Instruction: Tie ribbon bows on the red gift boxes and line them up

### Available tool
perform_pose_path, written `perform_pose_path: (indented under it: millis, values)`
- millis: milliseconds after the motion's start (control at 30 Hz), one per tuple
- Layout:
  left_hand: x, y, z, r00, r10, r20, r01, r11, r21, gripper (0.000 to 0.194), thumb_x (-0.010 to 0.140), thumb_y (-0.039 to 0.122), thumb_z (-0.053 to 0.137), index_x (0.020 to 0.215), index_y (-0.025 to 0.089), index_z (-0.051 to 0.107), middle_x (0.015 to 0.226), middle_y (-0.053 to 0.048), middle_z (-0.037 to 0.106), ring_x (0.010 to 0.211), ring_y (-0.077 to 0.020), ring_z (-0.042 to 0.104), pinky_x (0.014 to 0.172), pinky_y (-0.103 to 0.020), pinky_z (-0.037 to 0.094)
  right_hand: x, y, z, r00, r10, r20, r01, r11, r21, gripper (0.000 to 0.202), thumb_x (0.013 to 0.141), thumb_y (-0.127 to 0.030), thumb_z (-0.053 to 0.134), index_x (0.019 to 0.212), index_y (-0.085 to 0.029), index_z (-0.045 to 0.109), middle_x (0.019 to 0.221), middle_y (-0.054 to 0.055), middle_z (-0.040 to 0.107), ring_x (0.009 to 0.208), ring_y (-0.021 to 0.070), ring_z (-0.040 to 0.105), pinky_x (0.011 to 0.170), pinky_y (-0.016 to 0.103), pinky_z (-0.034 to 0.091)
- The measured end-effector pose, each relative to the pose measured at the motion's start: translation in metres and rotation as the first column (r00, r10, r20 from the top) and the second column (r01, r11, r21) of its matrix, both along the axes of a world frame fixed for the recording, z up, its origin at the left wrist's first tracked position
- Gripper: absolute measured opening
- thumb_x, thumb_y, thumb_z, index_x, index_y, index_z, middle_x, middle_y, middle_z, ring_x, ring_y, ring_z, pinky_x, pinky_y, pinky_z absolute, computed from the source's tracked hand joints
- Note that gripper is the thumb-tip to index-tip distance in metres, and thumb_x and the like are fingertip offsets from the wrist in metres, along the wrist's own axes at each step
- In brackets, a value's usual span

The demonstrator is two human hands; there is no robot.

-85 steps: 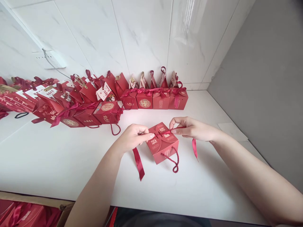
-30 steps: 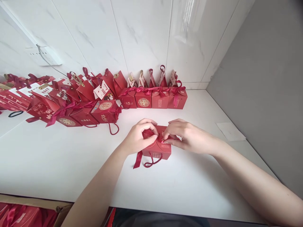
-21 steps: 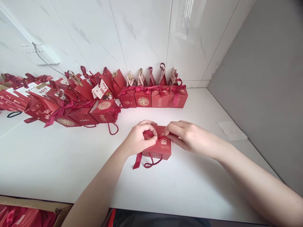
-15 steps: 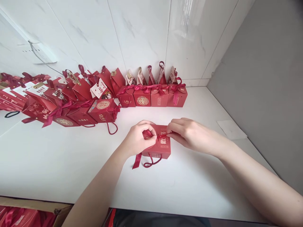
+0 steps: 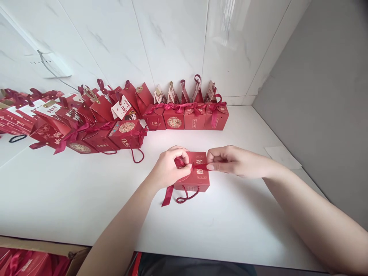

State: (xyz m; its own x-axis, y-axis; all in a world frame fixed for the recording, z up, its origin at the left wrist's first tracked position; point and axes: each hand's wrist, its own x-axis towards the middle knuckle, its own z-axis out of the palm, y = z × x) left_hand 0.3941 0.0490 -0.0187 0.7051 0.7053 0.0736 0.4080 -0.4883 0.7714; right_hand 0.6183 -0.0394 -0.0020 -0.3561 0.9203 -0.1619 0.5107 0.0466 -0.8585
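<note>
On the white table in front of me stands a red gift box with pale printed characters on its top. A dark red ribbon runs across that top, stretched between my hands. My left hand pinches the ribbon over the left part of the box, thumb against forefinger. My right hand grips the ribbon's other side at the box's right edge. One ribbon tail hangs below my left hand. A twisted red cord handle loops out from the front of the box.
Several red boxes with ribbon bows line the wall, and more boxes and bags crowd the left. A carton of red boxes sits at the lower left. A white paper lies on the table at right.
My right hand has moved slightly right and turned, drawing the ribbon out straighter. My left hand keeps its pinch in nearly the same place.
</note>
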Motion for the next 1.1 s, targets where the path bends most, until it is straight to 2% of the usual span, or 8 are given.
perform_pose_path:
  millis: [100, 300, 400, 500, 667, 767, 933, 1100]
  values:
    - [-0.001, -0.001, 0.0, 0.999, -0.018, 0.033, 0.017, 1.0, 0.017, 0.008, 0.077, 0.02, 0.061, 0.074, 0.019, 0.054, 0.104, -0.003, 0.062, 0.095, -0.0178, 0.061, 0.082, -0.031, 0.049, 0.008, 0.003, -0.001, 0.978, 0.063, -0.197, -0.107, 0.969, -0.221, 0.034, 0.094, -0.049, 0.052, 0.075, -0.02, 0.051, 0.065, -0.002, 0.055, 0.058, 0.0121, 0.048, 0.058, 0.026, 0.04]
    - [-0.012, 0.016, 0.004, 0.993, -0.065, 0.098, 0.065, 0.998, 0.002, 0.017, 0.09, 0.035, 0.055, 0.101, 0.023, 0.057, 0.109, -0.003, 0.063, 0.104, -0.0187, 0.06, 0.098, -0.037, 0.045, 0.005, 0.003, 0.004, 0.987, 0.054, -0.148, -0.077, 0.985, -0.157, 0.05, 0.099, -0.051, 0.039, 0.076, -0.017, 0.067, 0.083, 0.006, 0.069, 0.081, 0.0193, 0.062, 0.087, 0.035, 0.043]
    - [-0.02, 0.027, 0.007, 0.991, -0.103, 0.082, 0.094, 0.991, 0.1, 0.017, 0.092, 0.037, 0.053, 0.091, 0.022, 0.06, 0.114, -0.004, 0.059, 0.114, -0.02, 0.056, 0.105, -0.038, 0.04, -0.005, -0.001, 0.005, 0.992, -0.067, -0.109, 0.053, 0.991, -0.123, 0.051, 0.096, -0.056, 0.041, 0.066, -0.018, 0.059, 0.066, 0.002, 0.062, 0.066, 0.0165, 0.058, 0.074, 0.033, 0.045]
    - [-0.025, 0.031, 0.01, 0.987, -0.157, -0.022, 0.159, 0.978, 0.132, 0.017, 0.088, 0.038, 0.059, 0.084, 0.021, 0.059, 0.12, -0.004, 0.055, 0.119, -0.0216, 0.053, 0.11, -0.041, 0.036, -0.014, -0.004, 0.002, 0.986, -0.154, -0.056, 0.15, 0.987, -0.065, 0.041, 0.087, -0.057, 0.057, 0.069, -0.02, 0.054, 0.055, -0.005, 0.047, 0.05, 0.0118, 0.045, 0.053, 0.027, 0.037]
    - [-0.029, 0.027, 0.015, 0.974, -0.196, -0.113, 0.196, 0.981, -0.016, 0.019, 0.082, 0.036, 0.065, 0.078, 0.021, 0.055, 0.136, -0.005, 0.05, 0.13, -0.0262, 0.046, 0.112, -0.049, 0.035, -0.011, -0.004, 0.002, 0.996, -0.088, -0.012, 0.087, 0.994, -0.07, 0.034, 0.086, -0.052, 0.058, 0.074, -0.021, 0.057, 0.062, -0.004, 0.046, 0.05, 0.0105, 0.04, 0.047, 0.025, 0.031]
    - [-0.029, 0.026, 0.016, 0.964, -0.249, -0.095, 0.237, 0.964, -0.122, 0.024, 0.081, 0.039, 0.066, 0.069, 0.019, 0.059, 0.142, -0.005, 0.049, 0.135, -0.0288, 0.043, 0.114, -0.052, 0.032, -0.007, -0.004, 0.006, 0.999, -0.037, -0.015, 0.036, 0.999, -0.026, 0.033, 0.088, -0.052, 0.057, 0.076, -0.021, 0.058, 0.07, -0.003, 0.052, 0.06, 0.0127, 0.046, 0.056, 0.026, 0.037]
    - [-0.025, 0.025, 0.014, 0.947, -0.319, 0.038, 0.317, 0.91, -0.265, 0.021, 0.082, 0.04, 0.067, 0.071, 0.021, 0.068, 0.146, -0.005, 0.047, 0.138, -0.0294, 0.041, 0.117, -0.052, 0.026, -0.009, -0.002, 0.003, 0.996, -0.077, 0.051, 0.07, 0.988, 0.136, 0.031, 0.084, -0.053, 0.064, 0.081, -0.022, 0.064, 0.088, 0.002, 0.056, 0.077, 0.0171, 0.051, 0.074, 0.031, 0.041]
    - [-0.022, 0.025, 0.013, 0.95, -0.261, 0.174, 0.305, 0.894, -0.327, 0.025, 0.088, 0.037, 0.061, 0.069, 0.02, 0.064, 0.14, -0.006, 0.055, 0.134, -0.0274, 0.047, 0.114, -0.048, 0.032, -0.001, 0.006, -0.004, 0.99, -0.04, -0.134, 0.042, 0.999, 0.012, 0.031, 0.083, -0.05, 0.067, 0.078, -0.02, 0.065, 0.087, 0.001, 0.053, 0.075, 0.0149, 0.05, 0.07, 0.029, 0.04]
